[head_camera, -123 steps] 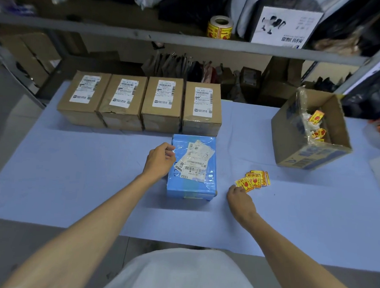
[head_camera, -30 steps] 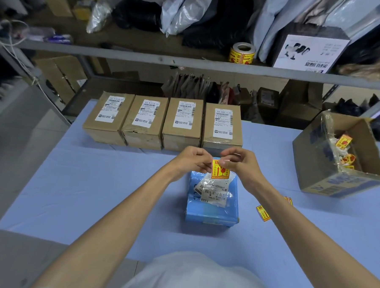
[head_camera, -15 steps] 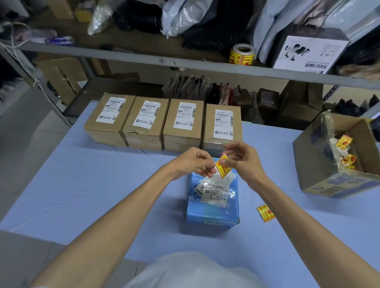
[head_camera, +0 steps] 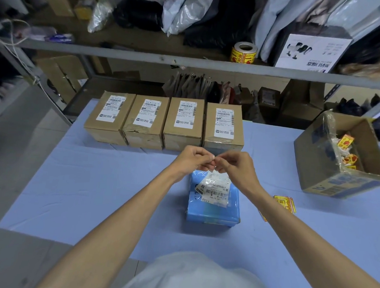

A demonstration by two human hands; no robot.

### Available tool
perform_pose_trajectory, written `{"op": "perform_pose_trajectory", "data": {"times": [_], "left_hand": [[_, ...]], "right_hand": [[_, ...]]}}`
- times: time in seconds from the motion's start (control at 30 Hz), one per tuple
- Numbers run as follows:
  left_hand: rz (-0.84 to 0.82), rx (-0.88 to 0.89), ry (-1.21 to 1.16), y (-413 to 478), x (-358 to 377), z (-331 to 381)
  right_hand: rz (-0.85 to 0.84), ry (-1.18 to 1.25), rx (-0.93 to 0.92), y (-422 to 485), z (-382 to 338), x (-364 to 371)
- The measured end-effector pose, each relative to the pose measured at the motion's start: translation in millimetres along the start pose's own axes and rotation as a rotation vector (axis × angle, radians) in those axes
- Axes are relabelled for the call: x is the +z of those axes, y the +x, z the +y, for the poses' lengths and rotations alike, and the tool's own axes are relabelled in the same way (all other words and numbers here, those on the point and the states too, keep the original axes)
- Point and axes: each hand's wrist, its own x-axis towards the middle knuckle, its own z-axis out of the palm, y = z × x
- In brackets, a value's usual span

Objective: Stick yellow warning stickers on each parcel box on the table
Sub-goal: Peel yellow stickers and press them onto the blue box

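1. Table [head_camera: 94, 194], under a pale blue cover: spans the middle and lower frame and carries every parcel.
2. Shelf rail [head_camera: 145, 59]: crosses the upper frame, with bags and cartons heaped above it.
3. Open carton [head_camera: 311, 154], right edge of the frame: stands tilted on the table and holds crumpled yellow stickers [head_camera: 347, 150].
4. Row of four brown parcel boxes [head_camera: 180, 133], upper centre: side by side and touching along the table's far edge, each top bearing a white shipping label.
5. Blue parcel box [head_camera: 213, 211], centre of the frame: lies flat on the table, just below the row and apart from it, with a white barcode label [head_camera: 216, 189] on its top.
6. Left hand [head_camera: 191, 160] and right hand [head_camera: 236, 166]: raised over the far end of the blue parcel box, fingers curled, fingertips of both meeting and pinching a pale scrap [head_camera: 214, 166]. Mostly hidden between the fingertips, so cannot tell what it is.
7. Loose yellow stickers [head_camera: 284, 202], right of centre: flat on the table between the blue parcel box and the open carton, partly behind the right forearm.
8. Sticker roll [head_camera: 243, 53], upper centre: upright on the shelf.
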Motion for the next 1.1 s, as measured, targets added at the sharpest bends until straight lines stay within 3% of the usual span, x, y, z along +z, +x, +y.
{"op": "perform_pose_trajectory", "data": {"times": [0.5, 1.1], "left_hand": [[-0.028, 0.012, 0.105, 0, -2, -1], [0.13, 0.018, 0.12, 7, 4, -10]], "right_hand": [[-0.09, -0.048, -0.002, 4, -3, -4], [-0.045, 0.097, 0.109, 6, 1, 1]]}}
